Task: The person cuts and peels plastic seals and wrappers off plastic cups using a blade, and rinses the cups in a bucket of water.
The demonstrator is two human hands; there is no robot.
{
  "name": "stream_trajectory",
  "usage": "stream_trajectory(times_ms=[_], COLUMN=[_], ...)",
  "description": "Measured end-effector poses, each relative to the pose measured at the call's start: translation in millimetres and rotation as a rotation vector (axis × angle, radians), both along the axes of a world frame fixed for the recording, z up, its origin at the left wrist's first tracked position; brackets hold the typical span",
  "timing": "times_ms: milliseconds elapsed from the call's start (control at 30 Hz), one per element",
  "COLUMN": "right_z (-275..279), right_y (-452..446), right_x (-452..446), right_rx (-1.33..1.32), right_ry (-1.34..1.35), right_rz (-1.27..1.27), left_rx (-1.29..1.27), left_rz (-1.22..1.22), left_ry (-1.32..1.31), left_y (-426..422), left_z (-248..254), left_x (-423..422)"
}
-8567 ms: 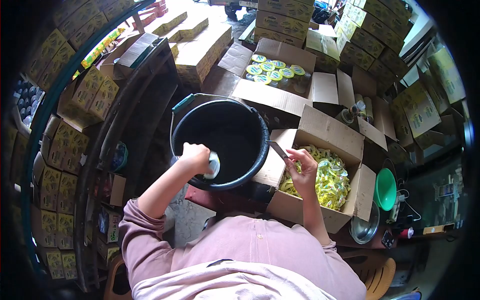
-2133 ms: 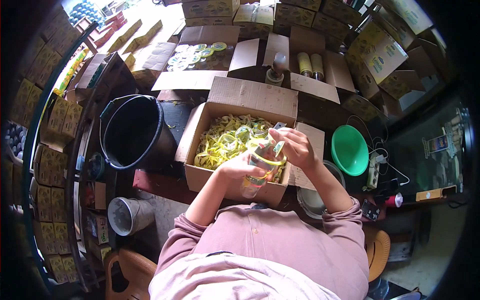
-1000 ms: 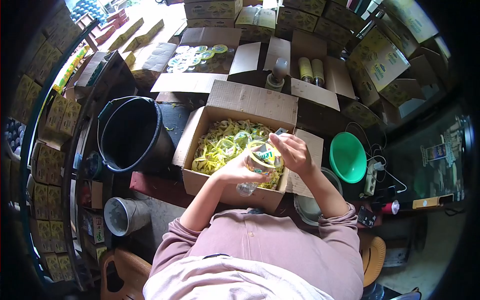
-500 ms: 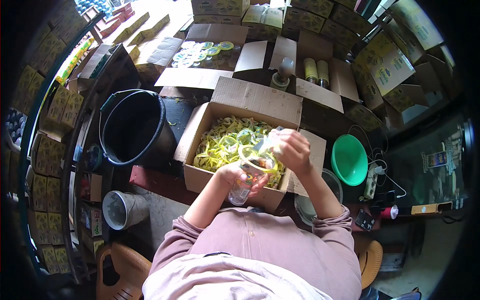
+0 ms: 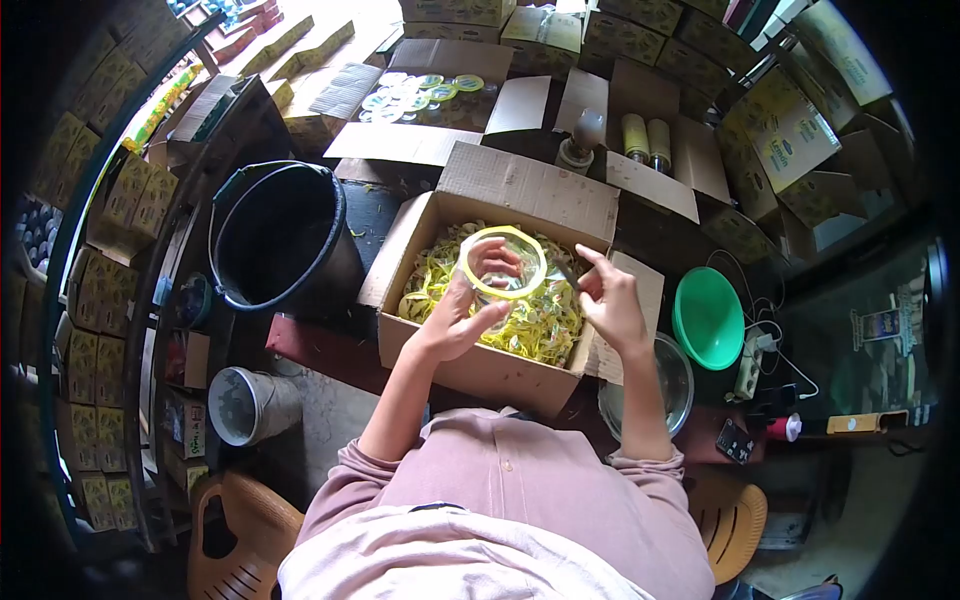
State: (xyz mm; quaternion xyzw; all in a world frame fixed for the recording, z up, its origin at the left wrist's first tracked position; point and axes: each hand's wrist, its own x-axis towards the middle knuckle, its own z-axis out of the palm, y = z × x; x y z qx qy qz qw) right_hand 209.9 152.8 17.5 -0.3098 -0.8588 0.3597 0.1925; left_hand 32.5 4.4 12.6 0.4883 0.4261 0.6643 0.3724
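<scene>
My left hand [image 5: 457, 318] is wrapped around a clear plastic cup [image 5: 503, 290] with a yellow rim. The cup's mouth tilts up toward me, and fingers show through its wall. Just right of it, my right hand [image 5: 612, 308] has its index finger stretched out and its other fingers curled. A slim, dark, blade-like tool [image 5: 566, 270] points from that hand toward the cup; its handle is hidden. Below both hands, yellow and clear strips [image 5: 545, 335] fill an open cardboard box [image 5: 470, 375].
A black bucket [image 5: 340, 235] stands left of the box, with a grey-white bucket [image 5: 255, 405] lower down. Right of the box are a green bowl [image 5: 708, 318], a clear basin [image 5: 680, 385] and a power strip [image 5: 748, 375]. Behind, a carton holds round lids [image 5: 405, 97].
The cup has moved up and tipped so its mouth faces me more. My right hand has drawn away from the rim, and its index finger has straightened. The view has shifted slightly.
</scene>
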Motion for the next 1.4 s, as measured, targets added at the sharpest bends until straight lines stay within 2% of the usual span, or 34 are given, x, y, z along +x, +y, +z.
stream_trajectory(times_ms=[33, 167, 300, 433, 600, 733, 967, 1300, 1400], right_z=[7, 16, 32, 35, 34, 33, 37, 42, 43], right_y=[-8, -27, -52, -64, -76, -83, -86, -77, -72], right_x=[-2, -10, -20, -26, -30, -31, -34, -40, -38], right_rx=[0.022, -0.063, -0.042, 0.168, 0.202, 0.227, 0.402, 0.516, 0.428], right_ry=[0.181, 0.609, 0.783, 0.763, 0.797, 0.794, 0.702, 0.634, 0.638], right_rz=[-0.075, -0.132, -0.177, -0.206, -0.204, -0.194, -0.284, -0.237, -0.19], left_rx=[0.011, 0.021, 0.097, 0.177, 0.253, 0.243, 0.167, 0.081, 0.108], left_rz=[0.029, 0.18, 0.218, 0.211, 0.108, 0.103, 0.233, 0.172, 0.124], left_ry=[0.022, 0.174, 0.297, 0.321, 0.144, 0.11, 0.372, 0.404, 0.324], left_y=[1, 3, 2, -1, -2, 0, 1, -5, -6], left_z=[0, 11, 17, 17, 14, 8, 6, 5, 6], left_x=[0, 8, 8, 8, 8, 10, 9, 6, 9])
